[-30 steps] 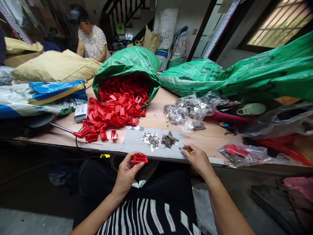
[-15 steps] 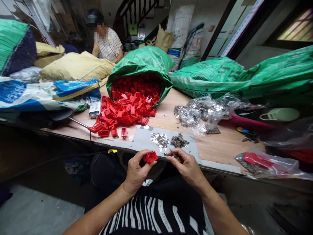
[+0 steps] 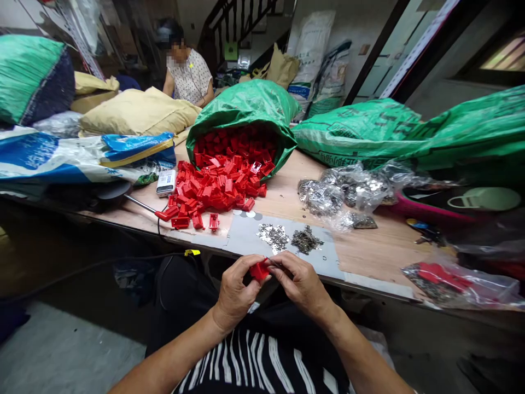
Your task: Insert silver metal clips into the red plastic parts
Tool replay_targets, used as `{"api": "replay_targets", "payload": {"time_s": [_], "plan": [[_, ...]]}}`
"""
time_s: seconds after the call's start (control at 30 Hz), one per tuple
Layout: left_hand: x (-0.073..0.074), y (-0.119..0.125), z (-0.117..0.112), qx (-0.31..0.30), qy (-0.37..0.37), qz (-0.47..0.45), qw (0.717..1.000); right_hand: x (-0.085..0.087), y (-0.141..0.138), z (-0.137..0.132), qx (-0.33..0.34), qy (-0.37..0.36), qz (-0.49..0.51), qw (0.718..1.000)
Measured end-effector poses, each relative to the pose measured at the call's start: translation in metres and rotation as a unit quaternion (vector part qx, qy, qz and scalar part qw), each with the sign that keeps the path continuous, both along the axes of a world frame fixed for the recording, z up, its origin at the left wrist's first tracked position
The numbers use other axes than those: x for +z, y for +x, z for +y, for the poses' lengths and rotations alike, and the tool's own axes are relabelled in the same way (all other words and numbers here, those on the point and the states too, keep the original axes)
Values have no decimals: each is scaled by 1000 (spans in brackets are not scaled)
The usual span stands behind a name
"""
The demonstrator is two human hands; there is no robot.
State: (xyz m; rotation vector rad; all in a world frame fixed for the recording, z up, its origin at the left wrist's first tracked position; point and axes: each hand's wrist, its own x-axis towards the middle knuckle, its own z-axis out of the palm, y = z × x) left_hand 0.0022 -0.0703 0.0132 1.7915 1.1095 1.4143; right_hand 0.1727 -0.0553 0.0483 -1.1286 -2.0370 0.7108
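On a wood-topped table (image 3: 363, 254), many small red plastic housings (image 3: 213, 186) spill in a heap from a green woven sack (image 3: 246, 101). To the right of the heap and nearer the wearer, the left hand (image 3: 238, 287) grips one red housing (image 3: 258, 271) between thumb and fingers, over the lap just off the table's near edge.

This piece looks light and stiff, a hollow moulded shell with smooth faces that might slip a little; its thin walls would probably take a firm pinch but not a hard squeeze. The outer side walls seem the best hold, leaving the hollow clear. It lies at the left hand's fingertips, on the side toward the right hand.

Beyond it, on a grey mat (image 3: 241, 238), sits a pile of shiny flat metal pieces (image 3: 273, 237). The right hand (image 3: 301, 280) has its fingertips bunched at the housing's right side; I cannot tell whether they pinch anything. Past them lies a darker metal pile (image 3: 307, 239).
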Motion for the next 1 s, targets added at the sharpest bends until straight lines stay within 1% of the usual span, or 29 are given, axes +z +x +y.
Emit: {"api": "replay_targets", "payload": {"time_s": [0.07, 0.13, 0.33, 0.47, 0.6, 0.8, 1.0], "plan": [[-2, 0, -1, 4, -10, -6, 1000, 0, 1, 0, 20, -9, 12, 1000], [-3, -1, -1, 9, -23, -13, 1000, -2, 2, 0, 22, -22, 22, 999], [-2, -2, -2, 16, -51, -34, 998, -7, 8, 0, -44, -73, 37, 996], [-2, -1, -3, 18, -60, -43, 997, -7, 9, -1, -57, -94, 34, 993], [-2, -1, -3, 17, -41, -32, 999, -5, 7, -2, -54, -95, 19, 994], [-2, -2, -3, 10, 17, 9, 1000, 0, 1, -5, -51, -96, -11, 994], [-3, -3, -3, 5, 45, 8, 999, 0, -6, -4, -79, -108, -12, 991]]}}
